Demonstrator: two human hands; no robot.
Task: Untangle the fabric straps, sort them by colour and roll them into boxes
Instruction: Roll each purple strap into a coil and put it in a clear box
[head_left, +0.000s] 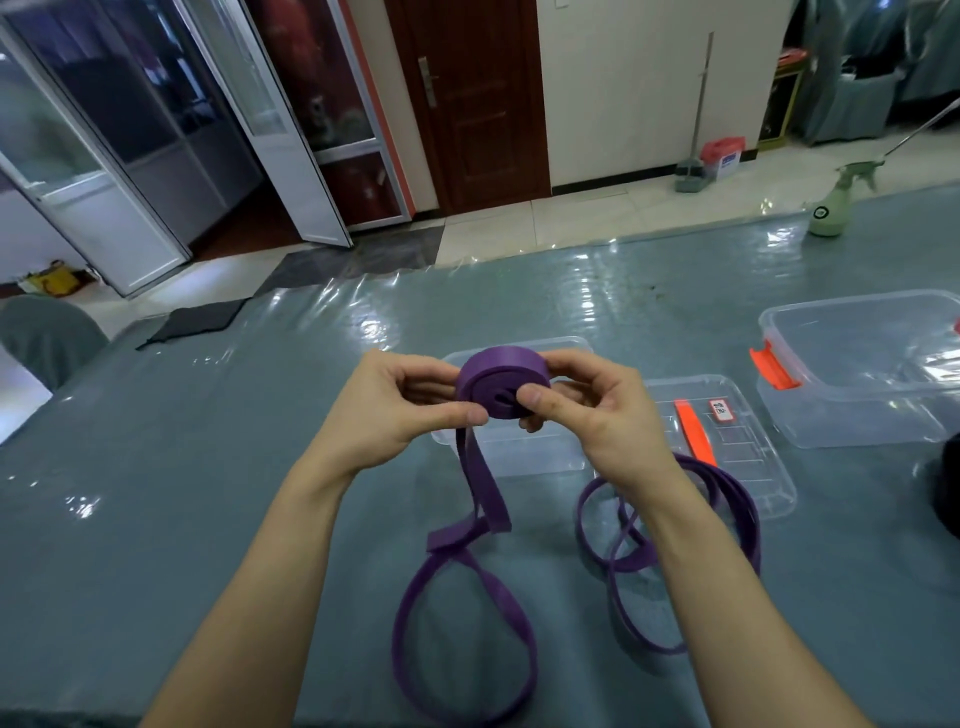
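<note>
A purple fabric strap is partly wound into a flat roll (500, 383) held in the air above the table. My left hand (400, 410) pinches the roll's left side. My right hand (592, 415) grips its right side, thumb on the front. The loose tail (480, 488) hangs down from the roll and lies in loops on the table (457, 618), with more purple loops (727, 499) under my right wrist. Behind the roll sits a small clear box (519, 452).
A clear lid (737, 441) with an orange clip and a label lies right of the small box. A larger clear box (872, 364) with an orange latch stands at far right. A green spray bottle (831, 202) stands at the table's far edge. A dark object (948, 483) pokes in at right.
</note>
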